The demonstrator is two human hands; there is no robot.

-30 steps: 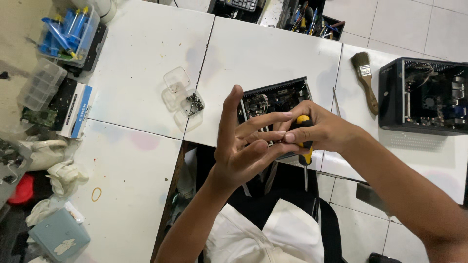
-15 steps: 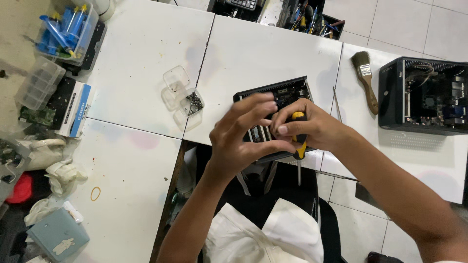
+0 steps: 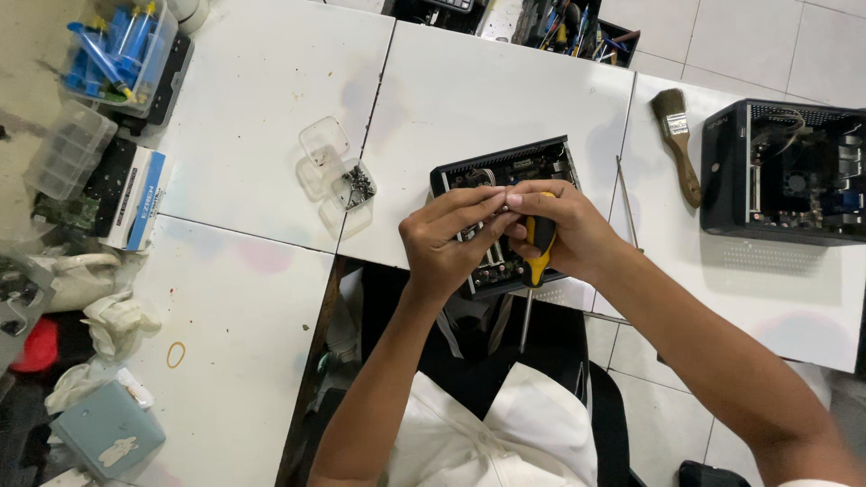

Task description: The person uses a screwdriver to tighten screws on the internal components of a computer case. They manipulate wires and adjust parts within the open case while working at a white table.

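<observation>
Two opened small computer cases lie on the white desk: one black case under the hands at the desk's near edge, and a second black case well apart at the far right, its inner boards and wires showing. One paintbrush with a wooden handle lies between them. A clear plastic box with its lid swung open sits just left of the near case and holds a small heap of dark screws. At the far left, a clear tub holds several blue syringes, and an empty clear compartment box lies near it. The right hand is closed round one screwdriver with a yellow and black handle, its shaft pointing down past the desk edge. The left hand is half curled, its fingers stretched to meet the right hand's fingertips above the near case; whether they pinch anything there cannot be told.
</observation>
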